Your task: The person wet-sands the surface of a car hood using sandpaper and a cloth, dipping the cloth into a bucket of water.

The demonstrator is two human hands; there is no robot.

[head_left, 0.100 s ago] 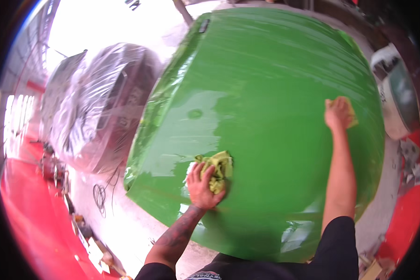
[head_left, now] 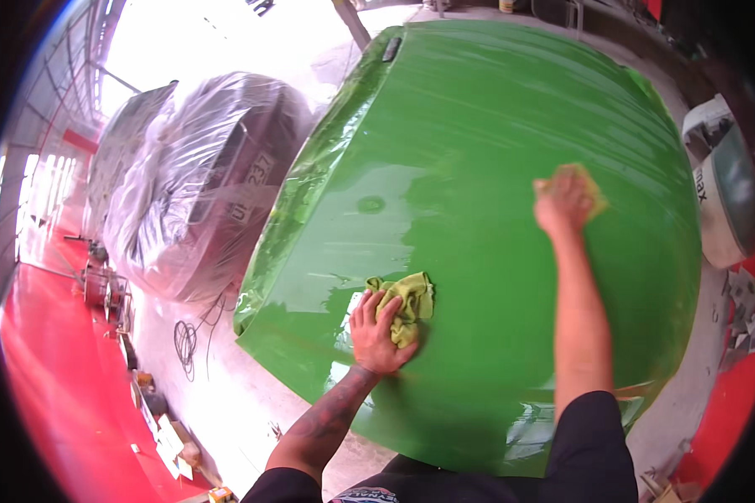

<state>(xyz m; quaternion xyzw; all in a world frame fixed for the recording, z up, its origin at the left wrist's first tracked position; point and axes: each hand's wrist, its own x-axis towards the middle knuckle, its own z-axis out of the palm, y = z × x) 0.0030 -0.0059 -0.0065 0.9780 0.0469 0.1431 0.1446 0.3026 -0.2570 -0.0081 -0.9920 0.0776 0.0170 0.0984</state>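
- Green panel point(head_left: 486, 293): broad, gently domed and glossy, with curved edges; takes up the middle of the view. Its surface is smooth and mirror-like, streaked with pale reflections toward the top right.
- Wrapped vehicle point(head_left: 218, 184): left of the panel; bulky, under translucent film, creased and shiny, gathered in folds.
- Red surface point(head_left: 59, 352): flat and smooth, along the far left.
- Pale patch point(head_left: 335, 226): glossy and ragged-edged, on the panel's left part.
- Clear film strip point(head_left: 331, 138): crinkled, along the panel's left edge.
- White tub-like object point(head_left: 719, 205): rounded, with a grey-green face, beyond the panel's right edge.
- Left hand point(head_left: 381, 337): palm down on the cloth, fingers spread over its folds, thumb apart.
- Cloth point(head_left: 414, 300): yellow-green, soft, crumpled into ridges; lies under the left hand on the panel, left of centre and toward the person.
- Right hand point(head_left: 563, 199): on the panel's right half, motion-blurred; cannot tell whether the fingers are together or apart.
- Yellow piece point(head_left: 596, 199): blurred, partly covered by the right hand; material unclear.
- Cable point(head_left: 185, 342): thin, dark, looped loosely on the pale floor point(head_left: 230, 394).
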